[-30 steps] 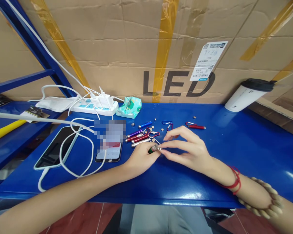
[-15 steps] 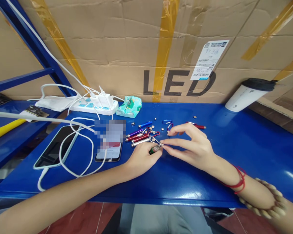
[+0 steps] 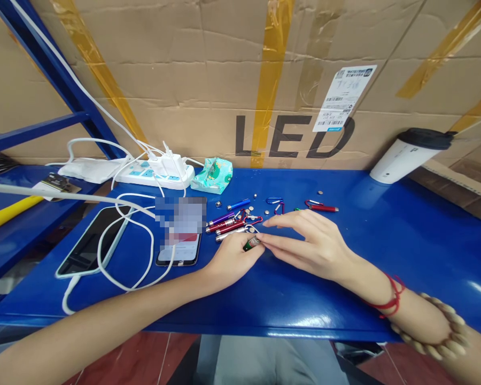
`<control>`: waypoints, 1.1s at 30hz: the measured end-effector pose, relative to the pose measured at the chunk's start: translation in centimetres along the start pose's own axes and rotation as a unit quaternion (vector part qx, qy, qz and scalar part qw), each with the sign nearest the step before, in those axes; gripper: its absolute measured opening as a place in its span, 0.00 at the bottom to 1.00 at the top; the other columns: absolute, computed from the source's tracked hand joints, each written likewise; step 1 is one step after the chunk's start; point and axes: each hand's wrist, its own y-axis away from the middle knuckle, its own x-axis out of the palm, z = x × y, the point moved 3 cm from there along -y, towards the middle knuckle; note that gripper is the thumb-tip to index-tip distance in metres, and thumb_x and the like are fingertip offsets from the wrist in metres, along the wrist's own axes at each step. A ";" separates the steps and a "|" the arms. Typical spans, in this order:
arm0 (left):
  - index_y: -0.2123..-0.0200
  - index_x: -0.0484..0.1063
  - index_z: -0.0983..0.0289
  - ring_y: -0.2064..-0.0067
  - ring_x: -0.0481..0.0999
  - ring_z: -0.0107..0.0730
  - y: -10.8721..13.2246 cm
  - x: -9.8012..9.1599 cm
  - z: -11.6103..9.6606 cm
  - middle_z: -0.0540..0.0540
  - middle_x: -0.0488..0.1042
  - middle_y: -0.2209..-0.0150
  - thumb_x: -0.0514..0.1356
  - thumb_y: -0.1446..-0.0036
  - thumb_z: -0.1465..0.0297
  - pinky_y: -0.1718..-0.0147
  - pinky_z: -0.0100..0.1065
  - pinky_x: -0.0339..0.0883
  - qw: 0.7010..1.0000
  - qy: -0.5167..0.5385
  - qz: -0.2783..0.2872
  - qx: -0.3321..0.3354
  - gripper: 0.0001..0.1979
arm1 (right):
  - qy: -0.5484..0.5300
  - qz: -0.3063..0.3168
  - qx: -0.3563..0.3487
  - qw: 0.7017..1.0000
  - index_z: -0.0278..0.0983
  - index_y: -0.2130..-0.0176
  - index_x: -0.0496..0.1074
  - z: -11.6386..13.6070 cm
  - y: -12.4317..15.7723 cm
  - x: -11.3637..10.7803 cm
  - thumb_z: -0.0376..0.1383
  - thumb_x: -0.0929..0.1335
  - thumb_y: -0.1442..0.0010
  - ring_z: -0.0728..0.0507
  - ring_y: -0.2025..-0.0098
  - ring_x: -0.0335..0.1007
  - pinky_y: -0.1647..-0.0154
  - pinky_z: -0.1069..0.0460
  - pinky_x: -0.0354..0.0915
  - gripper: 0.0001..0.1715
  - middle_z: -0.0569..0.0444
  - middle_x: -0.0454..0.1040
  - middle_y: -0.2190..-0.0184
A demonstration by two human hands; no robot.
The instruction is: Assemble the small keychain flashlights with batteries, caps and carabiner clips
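My left hand [image 3: 233, 262] is closed round a small green keychain flashlight [image 3: 251, 243], whose silvery end points right. The thumb and fingertips of my right hand [image 3: 318, 243] come together at that end; whatever they pinch there is hidden. Just beyond my left hand lie a silver flashlight [image 3: 229, 234], a red flashlight [image 3: 234, 227], a purple flashlight [image 3: 220, 219] and a blue flashlight [image 3: 239, 204]. Blue carabiner clips [image 3: 274, 201] and several button cells [image 3: 266, 213] are scattered nearby. Behind my right hand is another red flashlight [image 3: 324, 208].
To the left lie a phone with a lit screen [image 3: 188, 256] and a dark-screened phone [image 3: 92, 240], with looping white cables [image 3: 100, 251]. A power strip [image 3: 154, 176] and a green packet [image 3: 212, 176] stand behind. A lidded cup [image 3: 404, 155] is at right, before a cardboard box [image 3: 208, 80].
My right fingertips have closed in on the end of the green flashlight, covering the small metal piece seen there before. My left hand has barely moved.
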 end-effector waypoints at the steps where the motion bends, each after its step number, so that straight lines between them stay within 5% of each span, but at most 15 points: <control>1: 0.82 0.54 0.64 0.76 0.51 0.23 0.0 0.0 0.0 0.45 0.51 0.81 0.49 0.52 0.69 0.77 0.28 0.46 1.000 0.000 0.000 0.000 0.09 | -0.019 -0.003 0.011 1.000 0.39 0.59 0.73 0.0 0.1 0.1 0.33 0.68 0.45 0.47 0.62 0.67 0.67 0.52 0.64 0.12 0.49 0.72 0.59; 14: 0.82 0.49 0.64 0.76 0.49 0.22 0.0 0.2 0.1 0.45 0.49 0.81 0.51 0.50 0.68 0.76 0.28 0.43 1.000 0.004 0.011 0.021 0.13 | -0.231 0.042 0.161 0.959 0.37 0.66 0.69 -0.9 0.3 1.4 0.38 0.68 0.45 0.47 0.56 0.65 0.56 0.51 0.65 0.07 0.50 0.69 0.59; 20: 0.83 0.46 0.63 0.78 0.48 0.21 0.1 0.1 -0.2 0.45 0.48 0.82 0.50 0.47 0.64 0.77 0.29 0.44 1.000 0.019 -0.008 0.001 0.18 | -0.043 0.039 0.187 0.981 0.37 0.59 0.69 -4.1 0.5 0.3 0.43 0.67 0.45 0.45 0.60 0.67 0.58 0.50 0.64 0.15 0.50 0.72 0.62; 24: 0.83 0.46 0.63 0.81 0.47 0.19 0.3 -0.1 -0.3 0.44 0.48 0.84 0.50 0.46 0.60 0.80 0.28 0.44 0.995 0.088 -0.018 -0.033 0.20 | 0.096 0.065 0.249 0.962 0.39 0.62 0.72 -7.4 1.7 -0.6 0.46 0.65 0.44 0.44 0.61 0.69 0.65 0.52 0.64 0.15 0.52 0.73 0.64; 33: 0.82 0.47 0.62 0.86 0.49 0.18 0.4 -0.1 -0.5 0.42 0.47 0.88 0.49 0.46 0.56 0.86 0.25 0.43 0.980 0.195 0.005 -0.045 0.21 | 0.053 0.234 0.359 0.902 0.43 0.61 0.74 -11.6 4.8 -0.2 0.49 0.64 0.45 0.48 0.67 0.70 0.75 0.55 0.61 0.17 0.55 0.73 0.61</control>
